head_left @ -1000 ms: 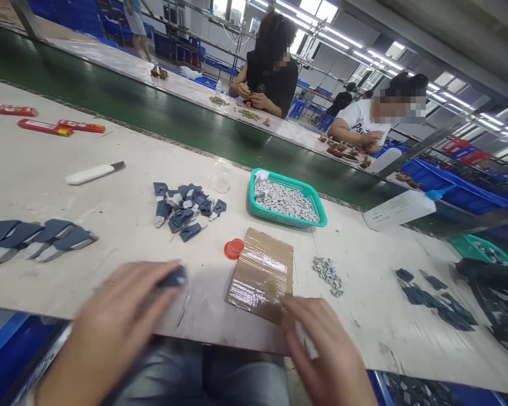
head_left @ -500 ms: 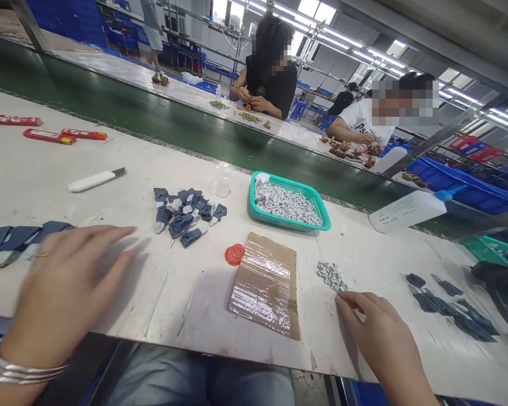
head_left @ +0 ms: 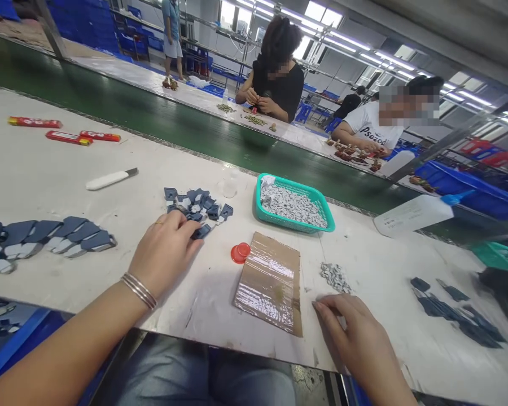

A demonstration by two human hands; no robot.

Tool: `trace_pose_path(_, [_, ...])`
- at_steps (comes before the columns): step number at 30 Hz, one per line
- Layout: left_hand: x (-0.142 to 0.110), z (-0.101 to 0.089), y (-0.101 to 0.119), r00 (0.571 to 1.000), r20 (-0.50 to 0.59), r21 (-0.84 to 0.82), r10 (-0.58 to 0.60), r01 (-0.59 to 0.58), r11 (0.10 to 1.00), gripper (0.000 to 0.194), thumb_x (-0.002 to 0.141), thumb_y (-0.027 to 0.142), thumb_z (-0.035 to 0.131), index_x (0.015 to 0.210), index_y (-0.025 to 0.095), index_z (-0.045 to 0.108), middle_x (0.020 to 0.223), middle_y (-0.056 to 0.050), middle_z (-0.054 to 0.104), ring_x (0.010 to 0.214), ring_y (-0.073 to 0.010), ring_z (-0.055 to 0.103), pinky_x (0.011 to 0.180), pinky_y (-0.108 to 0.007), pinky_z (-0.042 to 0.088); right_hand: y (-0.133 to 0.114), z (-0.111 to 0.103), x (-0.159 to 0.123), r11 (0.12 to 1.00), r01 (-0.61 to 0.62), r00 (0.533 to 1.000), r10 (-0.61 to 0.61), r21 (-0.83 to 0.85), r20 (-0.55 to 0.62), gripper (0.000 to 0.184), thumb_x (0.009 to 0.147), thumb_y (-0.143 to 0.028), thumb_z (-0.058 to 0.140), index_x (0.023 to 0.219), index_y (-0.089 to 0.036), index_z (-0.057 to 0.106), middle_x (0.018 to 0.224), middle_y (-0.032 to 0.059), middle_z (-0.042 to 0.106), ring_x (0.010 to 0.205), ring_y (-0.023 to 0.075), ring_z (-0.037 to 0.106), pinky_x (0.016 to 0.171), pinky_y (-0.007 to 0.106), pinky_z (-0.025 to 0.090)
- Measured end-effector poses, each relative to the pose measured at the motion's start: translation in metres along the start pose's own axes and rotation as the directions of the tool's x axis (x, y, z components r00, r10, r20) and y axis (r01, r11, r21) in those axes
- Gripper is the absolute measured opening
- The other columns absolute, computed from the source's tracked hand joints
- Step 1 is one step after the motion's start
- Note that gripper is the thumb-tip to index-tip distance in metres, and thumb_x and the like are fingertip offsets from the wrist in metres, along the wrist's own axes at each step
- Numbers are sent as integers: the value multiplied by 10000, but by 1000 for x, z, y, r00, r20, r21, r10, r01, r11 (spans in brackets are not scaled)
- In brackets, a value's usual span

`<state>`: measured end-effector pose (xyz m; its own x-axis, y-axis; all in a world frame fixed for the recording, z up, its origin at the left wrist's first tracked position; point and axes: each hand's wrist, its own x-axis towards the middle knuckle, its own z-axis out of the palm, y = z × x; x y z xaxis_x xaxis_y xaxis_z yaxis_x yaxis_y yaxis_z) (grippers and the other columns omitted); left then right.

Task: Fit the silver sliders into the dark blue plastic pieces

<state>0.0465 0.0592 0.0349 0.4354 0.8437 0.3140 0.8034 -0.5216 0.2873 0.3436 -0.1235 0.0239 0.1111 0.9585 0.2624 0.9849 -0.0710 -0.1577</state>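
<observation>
My left hand (head_left: 163, 245) is at the near edge of a pile of dark blue and light grey plastic pieces (head_left: 197, 203). Its thumb and fingers close around a dark blue plastic piece (head_left: 201, 232), partly covered by the fingertips. To the right of the cardboard, my right hand (head_left: 353, 330) pinches a tiny grey piece (head_left: 315, 304) between thumb and forefinger. Just beyond that hand lies a small heap of little grey pieces (head_left: 335, 277). Between the hands, a cardboard sheet (head_left: 268, 282) covered with shiny clear tape lies flat, with a red round lid (head_left: 240, 252) against its left edge.
A green basket (head_left: 294, 225) holds many small grey pieces. Nearby are a white-handled knife (head_left: 110, 180), a white bottle (head_left: 415, 216) and red packets (head_left: 68, 137). Joined blue parts (head_left: 76, 234) lie left, more (head_left: 452, 316) right. People sit beyond the green conveyor belt (head_left: 195, 129).
My left hand has moved right, from beside the joined blue parts to the loose pile. My right hand has drawn back left from the small grey heap, towards the cardboard.
</observation>
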Motion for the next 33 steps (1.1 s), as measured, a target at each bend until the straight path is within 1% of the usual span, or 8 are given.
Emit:
trace_pose_path(4, [-13,-7,1,999,-29,-117,-22,18,993,255,859,298,450,1010,162,603,944,-101,578,905,-303,556,776,-417,449,1,-5,-1,1000,5,998,-6,-21,-55,169,900,-324,481,854,-213,598,799,29,640,760,190,592,635,309,480])
trace_pose_path(7, [-28,-15,3,986,15,-327,-165,161,931,255,840,406,509,1017,237,580,913,-31,645,844,-235,615,750,-335,472,-4,0,2,998,68,994,-69,-6,-86,208,917,-323,454,937,-189,612,844,54,628,798,199,566,704,342,473])
trace_pose_path(10, [-43,-20,6,917,227,-623,-329,397,674,351,747,523,618,1010,290,609,852,10,673,816,-209,633,758,-286,494,-8,5,9,993,120,988,-119,10,-94,203,916,-303,464,940,-181,624,855,63,611,809,202,544,727,358,462])
trace_pose_path(13, [-55,-23,10,888,344,-745,-304,456,488,357,754,533,611,1018,294,634,832,10,666,720,-176,627,714,-249,526,-8,7,17,990,141,987,-139,21,-81,199,916,-296,468,884,-182,628,831,59,604,792,199,536,708,357,461])
trace_pose_path(18, [-67,-25,18,846,426,-815,-321,513,270,329,813,543,527,981,290,652,996,-5,632,755,-168,615,658,-221,542,-4,5,25,988,147,989,-146,52,-30,232,917,-322,449,856,-193,631,814,50,615,777,194,554,700,350,478])
trace_pose_path(25, [-69,-28,29,757,588,-792,-284,611,-13,289,815,526,541,943,270,578,678,7,627,656,-158,565,602,-213,495,-1,-1,29,997,25,995,-32,73,96,244,904,-297,422,788,-219,622,786,24,646,758,183,605,655,312,508])
trace_pose_path(28, [-72,-24,29,745,617,-779,-252,624,-64,297,798,513,577,911,239,598,699,-6,623,641,-167,584,581,-236,508,1,-6,28,997,-14,993,5,71,120,236,889,-310,434,802,-239,642,811,12,666,767,176,626,646,294,518])
trace_pose_path(33, [-73,-12,24,773,582,-797,-251,604,9,328,744,456,679,984,244,609,691,17,609,642,-127,566,571,-175,486,0,-12,23,999,-18,998,15,43,65,239,891,-345,433,837,-231,636,830,34,663,789,197,616,665,327,504])
